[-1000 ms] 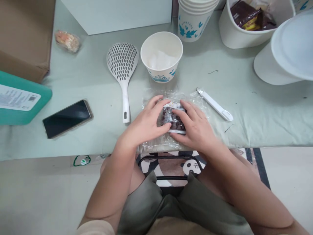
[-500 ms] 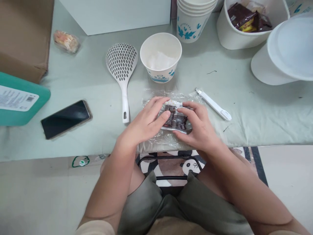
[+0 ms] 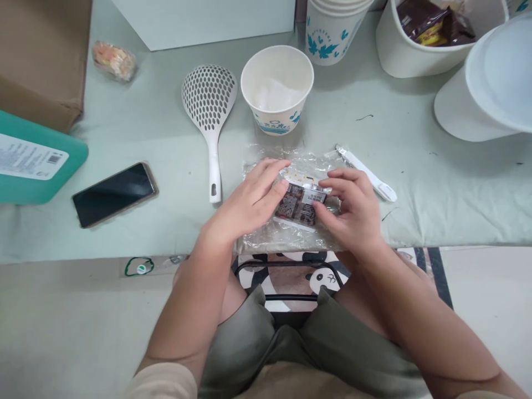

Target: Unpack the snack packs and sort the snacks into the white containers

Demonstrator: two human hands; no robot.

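Note:
A small clear packet with dark contents and printed labels (image 3: 296, 206) lies flat on a crinkled sheet of clear plastic film (image 3: 266, 235) near the table's front edge. My left hand (image 3: 253, 199) rests along the packet's left side, fingers stretched out, thumb at its upper left corner. At the right side is my right hand (image 3: 353, 208), its fingers apart and bent by the upper right corner, its thumb at the right edge. Just beyond my right hand lies a white box cutter (image 3: 369, 177), partly hidden by the fingers.
Behind the film stands a paper cup (image 3: 277, 119) with something white inside. A slotted skimmer (image 3: 210, 100) and a phone (image 3: 114, 194) lie to the left, near a wrapped snack (image 3: 114, 61) and a green container (image 3: 45, 166). Stacked cups (image 3: 332, 41) and white tubs (image 3: 415, 61) stand back right.
My right hand has shifted right and its fingers have lifted off the packet's middle, showing more of the label. The left hand stays at the packet's left side. The view has tilted slightly.

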